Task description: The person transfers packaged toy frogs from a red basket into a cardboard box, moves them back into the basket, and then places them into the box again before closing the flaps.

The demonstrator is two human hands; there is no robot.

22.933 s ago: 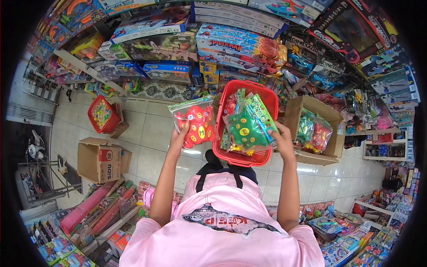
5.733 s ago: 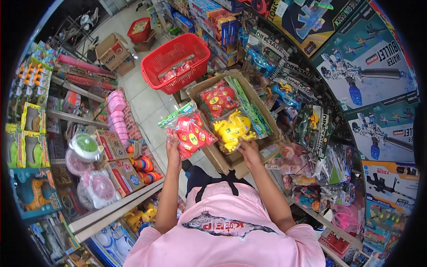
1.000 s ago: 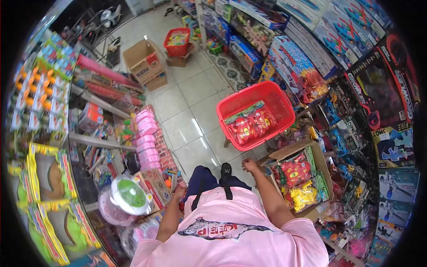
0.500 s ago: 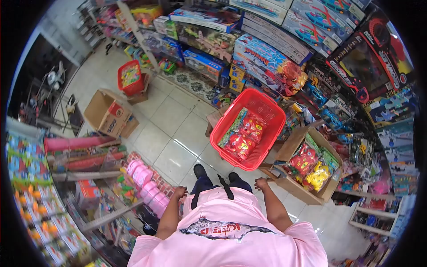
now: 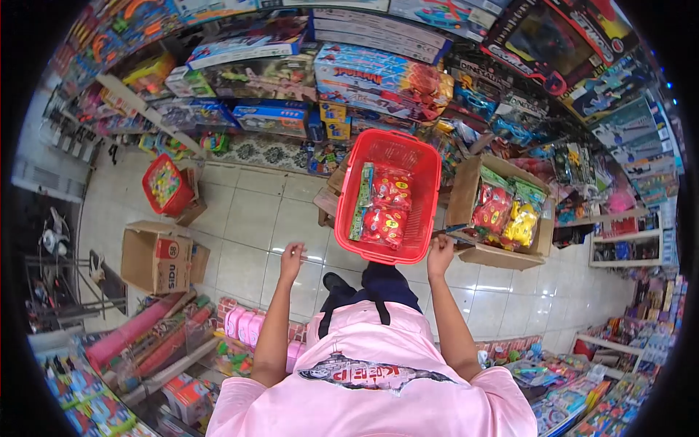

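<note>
Tiled floor (image 5: 247, 218) under red basket (image 5: 419, 156), boxed toys shelved behind.

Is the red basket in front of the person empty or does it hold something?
Partly filled: the red basket holds bagged red toys lying flat on its bottom, with much of the mesh floor bare.

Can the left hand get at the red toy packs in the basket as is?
Probably yes. The left hand is empty, raised just left of the red basket; the basket is open-topped, the toy packs lie uncovered, and nothing stands between.
</note>
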